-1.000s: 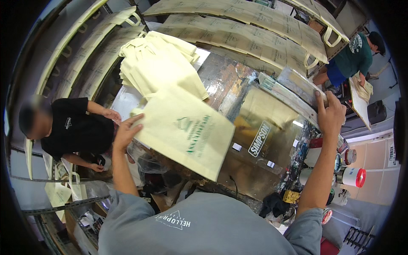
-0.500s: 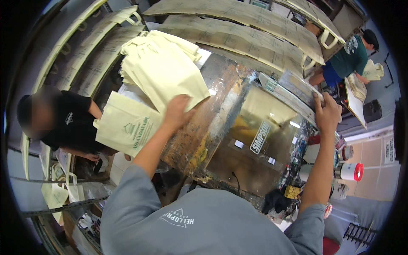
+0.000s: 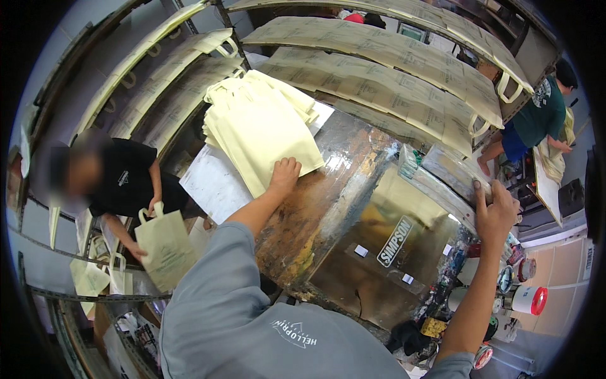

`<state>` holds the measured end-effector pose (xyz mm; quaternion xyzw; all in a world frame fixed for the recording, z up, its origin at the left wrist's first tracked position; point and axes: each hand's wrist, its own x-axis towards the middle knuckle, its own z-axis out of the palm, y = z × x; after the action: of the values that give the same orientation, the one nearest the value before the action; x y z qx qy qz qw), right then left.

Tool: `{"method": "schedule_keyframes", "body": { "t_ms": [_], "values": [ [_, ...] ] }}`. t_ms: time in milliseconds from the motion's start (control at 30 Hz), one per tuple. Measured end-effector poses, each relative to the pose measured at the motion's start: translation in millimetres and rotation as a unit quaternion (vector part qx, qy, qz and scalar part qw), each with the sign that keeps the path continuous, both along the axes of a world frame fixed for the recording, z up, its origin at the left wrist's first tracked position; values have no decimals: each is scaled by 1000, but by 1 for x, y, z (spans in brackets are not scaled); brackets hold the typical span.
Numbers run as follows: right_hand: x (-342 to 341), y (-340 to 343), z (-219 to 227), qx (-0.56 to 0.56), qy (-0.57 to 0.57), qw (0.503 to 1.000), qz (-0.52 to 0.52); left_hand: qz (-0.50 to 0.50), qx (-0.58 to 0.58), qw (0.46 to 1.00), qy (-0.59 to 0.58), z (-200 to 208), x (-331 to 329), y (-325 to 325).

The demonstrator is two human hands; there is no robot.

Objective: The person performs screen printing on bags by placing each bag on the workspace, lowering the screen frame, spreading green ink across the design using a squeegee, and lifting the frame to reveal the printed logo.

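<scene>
A pile of cream cloth tote bags [image 3: 259, 126] lies on the work table. My left hand [image 3: 287, 175] is at the pile's lower right corner, its fingers curled on the top bag's edge. At the table's right side, my right hand [image 3: 497, 211] grips the near end of a raised printing frame [image 3: 445, 205], thumb on top. Its far side is hidden. Below it lies a shiny brown print board [image 3: 379, 271] with a lettered sticker and small white tabs. To the left, a co-worker in black holds a printed tote bag [image 3: 165, 245] by both hands.
Racks of printed bags [image 3: 372, 82] stand behind the table and along the left. Ink tubs and cans [image 3: 529, 299] crowd the right edge, near a black rag [image 3: 408, 336]. Another person in green [image 3: 540, 120] works at the far right beside a white table.
The printed bag beside my left forearm has gone left and down into the co-worker's hands, baring the white sheet. My left hand has settled on the pile's edge; my right hand keeps the frame.
</scene>
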<state>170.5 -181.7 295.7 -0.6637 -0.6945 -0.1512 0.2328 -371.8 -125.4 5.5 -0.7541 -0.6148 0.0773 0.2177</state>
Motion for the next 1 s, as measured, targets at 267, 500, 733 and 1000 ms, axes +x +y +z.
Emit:
{"method": "schedule_keyframes", "body": {
  "t_ms": [267, 500, 733, 1000],
  "values": [
    [4, 6, 2, 16, 4, 1000, 3, -49, 59, 986, -148, 141, 31, 8],
    [13, 20, -8, 36, -10, 999, 0, -125, -62, 971, -193, 124, 216, -28],
    [15, 18, -11, 55, -30, 998, 18, -91, -169, 936, -296, -45, 389, -6],
    [25, 27, -15, 99, 25, 993, 53, -114, -304, 879, -349, -33, 550, -9]
  ]
}}
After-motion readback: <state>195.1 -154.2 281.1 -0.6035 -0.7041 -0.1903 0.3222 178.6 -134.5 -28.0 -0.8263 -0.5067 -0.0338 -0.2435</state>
